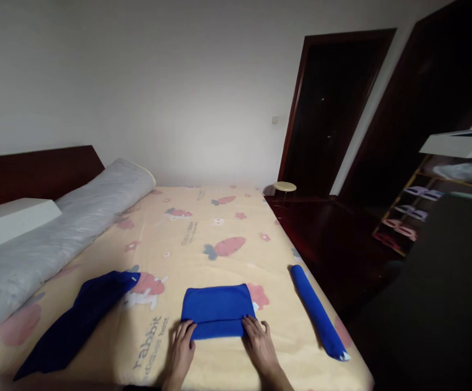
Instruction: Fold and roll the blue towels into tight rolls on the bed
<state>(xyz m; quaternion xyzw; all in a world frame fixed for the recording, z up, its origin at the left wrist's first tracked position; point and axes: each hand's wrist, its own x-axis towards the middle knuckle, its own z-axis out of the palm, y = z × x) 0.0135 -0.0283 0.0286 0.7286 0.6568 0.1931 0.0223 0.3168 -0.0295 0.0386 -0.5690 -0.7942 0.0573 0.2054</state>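
Note:
A blue towel [217,303] lies flat in front of me as a folded rectangle, its near edge turned over into a narrow strip. At the strip's left end, my left hand [183,346] has its fingers curled onto the corner of the cloth. My right hand [259,343] grips the opposite corner, fingertips on top of the fold. To the right lies a second blue towel, rolled into a long tube [316,310] with a white tag at its near end. A loose, darker blue towel [82,320] is spread crumpled on the left.
The bed's patterned yellow sheet [195,260] is under everything. A grey rolled mattress [77,217] and a white box [16,220] lie by the headboard [36,171]. Beyond the bed's right edge are a round stool [285,186], a shoe rack [402,212] and a dark door [333,108].

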